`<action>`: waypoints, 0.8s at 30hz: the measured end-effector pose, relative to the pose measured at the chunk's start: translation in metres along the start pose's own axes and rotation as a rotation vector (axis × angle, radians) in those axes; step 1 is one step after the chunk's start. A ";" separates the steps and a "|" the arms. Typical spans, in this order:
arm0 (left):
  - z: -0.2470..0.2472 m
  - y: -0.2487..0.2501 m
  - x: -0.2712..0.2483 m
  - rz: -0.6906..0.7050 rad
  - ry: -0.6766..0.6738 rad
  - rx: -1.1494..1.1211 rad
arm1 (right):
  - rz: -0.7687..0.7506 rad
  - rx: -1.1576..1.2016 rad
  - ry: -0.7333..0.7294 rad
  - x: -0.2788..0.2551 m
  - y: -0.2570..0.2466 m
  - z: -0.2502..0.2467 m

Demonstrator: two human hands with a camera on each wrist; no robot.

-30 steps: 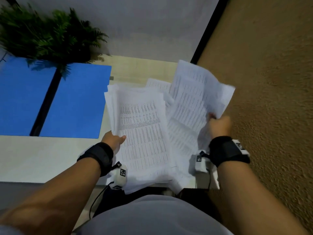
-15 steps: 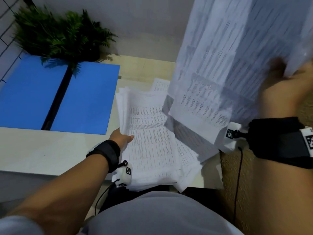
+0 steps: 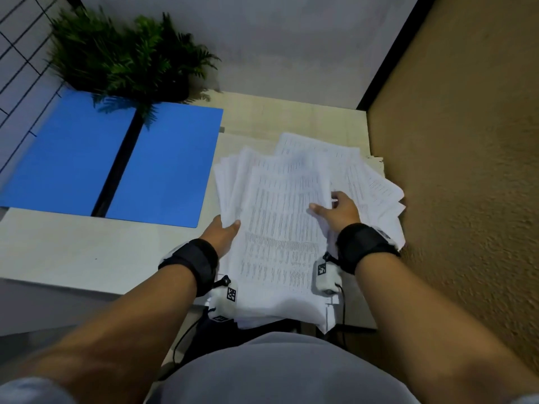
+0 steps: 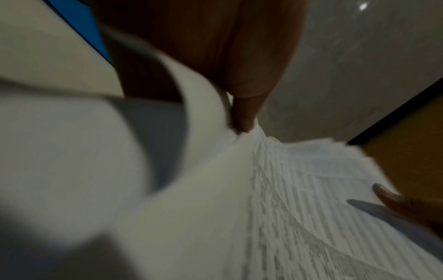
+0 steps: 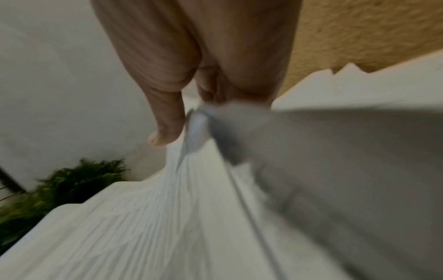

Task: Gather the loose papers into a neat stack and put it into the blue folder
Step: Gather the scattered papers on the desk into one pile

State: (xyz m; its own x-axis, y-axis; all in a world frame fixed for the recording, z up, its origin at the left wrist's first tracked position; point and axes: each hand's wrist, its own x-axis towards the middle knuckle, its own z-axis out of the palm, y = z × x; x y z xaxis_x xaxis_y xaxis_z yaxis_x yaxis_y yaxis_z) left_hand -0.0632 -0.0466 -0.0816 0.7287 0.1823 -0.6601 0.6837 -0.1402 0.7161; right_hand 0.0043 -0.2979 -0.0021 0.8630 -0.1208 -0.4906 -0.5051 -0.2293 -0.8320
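Loose white printed paper sheets (image 3: 277, 228) lie fanned on the pale table (image 3: 87, 252); left hand (image 3: 223, 233) and right hand (image 3: 339, 211) each pinch their edges beside the open, smooth blue folder (image 3: 169, 164).

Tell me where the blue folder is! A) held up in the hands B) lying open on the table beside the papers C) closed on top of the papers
B: the blue folder lies spread open and flat on the table, left of the papers; both hands are on the papers.
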 end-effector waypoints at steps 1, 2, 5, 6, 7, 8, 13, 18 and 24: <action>0.000 -0.007 0.005 -0.008 0.017 -0.002 | 0.008 -0.085 0.065 -0.002 0.005 -0.002; 0.001 -0.009 0.007 -0.029 0.041 -0.011 | 0.026 -0.139 0.113 -0.003 0.013 -0.005; 0.007 0.007 -0.008 -0.082 0.130 0.041 | 0.092 -0.217 0.119 -0.011 0.033 -0.009; 0.011 0.009 -0.009 -0.091 0.147 0.053 | 0.108 -0.235 0.112 -0.011 0.040 -0.008; 0.015 0.011 -0.011 -0.090 0.150 0.046 | 0.115 -0.243 0.109 -0.012 0.047 -0.005; 0.019 0.014 -0.014 -0.086 0.131 0.030 | 0.113 -0.235 0.109 -0.011 0.052 -0.001; 0.020 0.004 -0.019 -0.004 0.014 -0.057 | 0.076 -0.259 -0.014 -0.008 0.051 0.017; 0.002 -0.006 -0.018 0.006 0.089 -0.181 | -0.041 -0.400 0.194 0.027 0.042 -0.013; -0.003 -0.013 -0.021 0.009 0.035 -0.247 | 0.115 -0.321 0.105 0.042 0.049 -0.042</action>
State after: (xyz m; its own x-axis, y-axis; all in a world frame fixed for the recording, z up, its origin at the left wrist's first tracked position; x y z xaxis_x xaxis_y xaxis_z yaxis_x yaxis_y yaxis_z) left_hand -0.0879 -0.0461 -0.0766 0.7302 0.2160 -0.6482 0.6441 0.0989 0.7586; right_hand 0.0163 -0.3552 -0.0523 0.8058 -0.2576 -0.5332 -0.5836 -0.4982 -0.6413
